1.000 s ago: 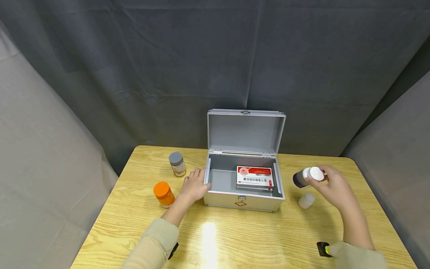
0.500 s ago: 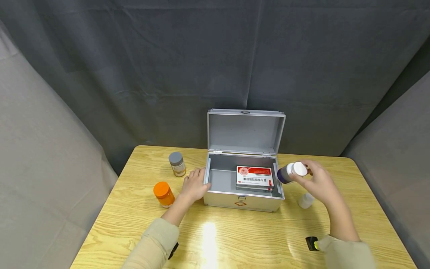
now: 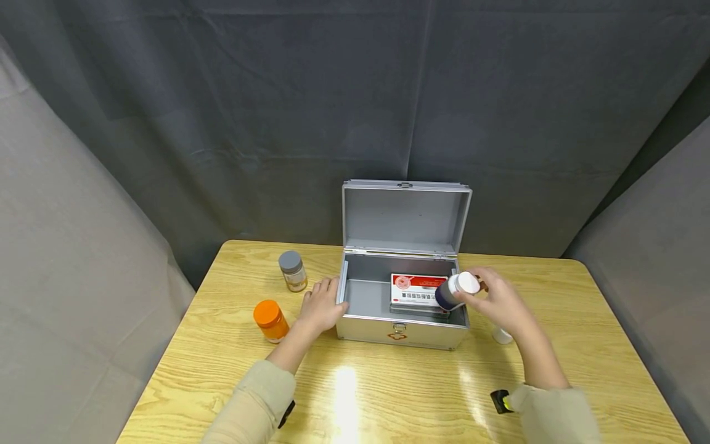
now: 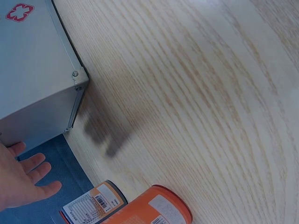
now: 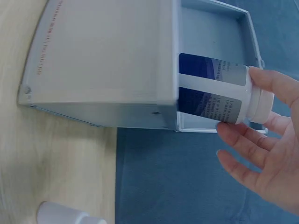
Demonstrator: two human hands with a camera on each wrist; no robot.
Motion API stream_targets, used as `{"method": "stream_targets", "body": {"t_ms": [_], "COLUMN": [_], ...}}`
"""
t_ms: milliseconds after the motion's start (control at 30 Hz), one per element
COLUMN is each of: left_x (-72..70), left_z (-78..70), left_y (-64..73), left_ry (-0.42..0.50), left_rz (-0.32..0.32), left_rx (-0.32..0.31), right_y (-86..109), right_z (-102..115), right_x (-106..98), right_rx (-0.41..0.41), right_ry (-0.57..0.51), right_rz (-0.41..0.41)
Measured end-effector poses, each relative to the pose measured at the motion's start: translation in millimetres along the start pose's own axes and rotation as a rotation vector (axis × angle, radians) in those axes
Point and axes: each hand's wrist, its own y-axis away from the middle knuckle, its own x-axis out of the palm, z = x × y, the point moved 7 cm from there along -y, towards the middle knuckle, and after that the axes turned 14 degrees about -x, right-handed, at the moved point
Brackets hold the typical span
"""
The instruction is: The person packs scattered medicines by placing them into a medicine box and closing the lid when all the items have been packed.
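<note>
An aluminium first-aid case (image 3: 368,330) stands on the table with its lid raised; a red and white medicine box (image 3: 413,297) lies inside on its right side. My right hand (image 3: 499,303) pinches a blue and white pill bottle (image 5: 212,88) near its white cap. That bottle is tilted, cap toward the hand, over the right end of the case. My left hand (image 3: 322,306) rests on the left rim of the case. Its fingers (image 4: 35,169) are extended, as the left wrist view shows.
Left of the case stand a grey-capped bottle (image 3: 293,271) and an orange bottle (image 3: 270,320). A small white bottle (image 3: 501,335), partly covered by the right forearm, stands to the right. Behind the wooden table (image 3: 399,394) hangs a dark curtain (image 3: 277,123).
My right hand has carried the blue and white pill bottle leftward, from above the small white bottle to over the case's right end. The left hand has stayed put.
</note>
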Motion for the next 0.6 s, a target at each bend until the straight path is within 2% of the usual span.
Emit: {"method": "stream_targets", "body": {"t_ms": [300, 600], "left_x": [-0.4, -0.1], "left_z": [-0.3, -0.8], "left_y": [0.2, -0.1], "left_ry": [-0.005, -0.001], "left_rz": [0.002, -0.005], "left_rx": [-0.009, -0.01], "right_y": [-5.1, -12.3], "right_z": [-1.3, 1.4], "right_x": [17.5, 32.0], "right_rx": [-0.006, -0.078], "right_ry": [-0.019, -0.002], "right_rz": [0.066, 0.108]}}
